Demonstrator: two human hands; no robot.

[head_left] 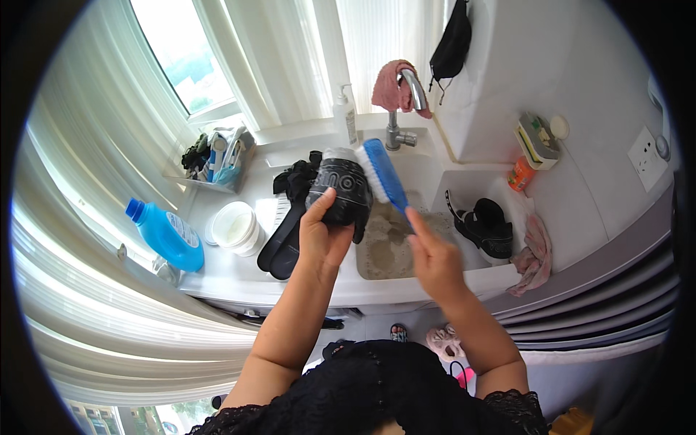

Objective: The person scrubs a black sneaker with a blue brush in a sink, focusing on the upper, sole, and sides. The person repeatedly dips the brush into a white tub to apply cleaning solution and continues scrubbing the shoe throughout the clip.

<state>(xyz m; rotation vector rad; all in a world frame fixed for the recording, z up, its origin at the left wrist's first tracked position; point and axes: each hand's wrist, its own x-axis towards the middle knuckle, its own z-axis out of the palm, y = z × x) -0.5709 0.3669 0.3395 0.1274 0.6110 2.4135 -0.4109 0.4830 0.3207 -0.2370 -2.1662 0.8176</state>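
Note:
My left hand [324,235] is closed around a wet black shoe [339,190] with raised lettering, held up over the left edge of the sink. In my right hand [436,262] is the handle of a blue scrubbing brush [388,177]. Its white bristles face the shoe's right side and appear to touch it. Below lies the sink basin [395,274], with cloudy, sudsy water in it. Black insoles [281,245] and a bunched black fabric piece [296,180] rest on the counter left of the shoe. A second black shoe [487,230] sits to the right of the basin.
On the left stand a blue detergent bottle [168,235], a white tub [238,228] and a clear bin [225,174] of tools. Behind are a pump bottle [345,119] and a faucet [395,134] draped with a pink cloth [391,87]. Another pink cloth [535,250] hangs over the right edge.

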